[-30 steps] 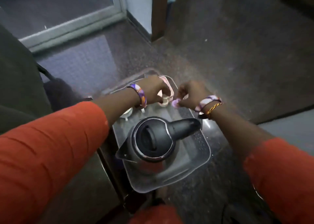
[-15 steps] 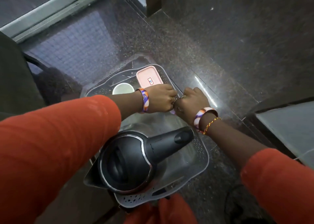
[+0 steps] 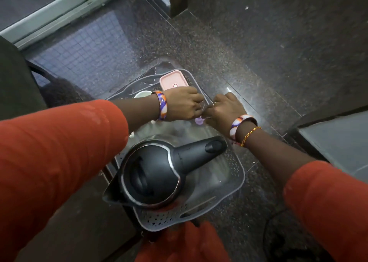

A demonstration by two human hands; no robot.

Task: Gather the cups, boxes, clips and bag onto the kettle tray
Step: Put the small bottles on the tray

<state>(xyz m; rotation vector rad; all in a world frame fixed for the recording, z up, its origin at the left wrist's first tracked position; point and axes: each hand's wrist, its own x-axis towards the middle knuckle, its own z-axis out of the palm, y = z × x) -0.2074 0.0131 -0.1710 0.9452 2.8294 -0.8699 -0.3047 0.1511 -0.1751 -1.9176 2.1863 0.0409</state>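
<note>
Black kettle [image 3: 155, 174] upright on near half of grey perforated tray [image 3: 235, 184], handle toward right. Beyond it, left hand [image 3: 182, 105] and right hand [image 3: 226, 110] meet knuckles-up over tray middle, fingers curled; small lilac piece [image 3: 199, 120] pinched between them, which hand grips it unclear. Farther: white cup [image 3: 142, 94] behind left wrist, pink box [image 3: 173, 80] at far edge of tray.

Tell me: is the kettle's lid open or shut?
Shut. The black kettle stands upright on the tray, its lid flush inside the silver rim.
</note>
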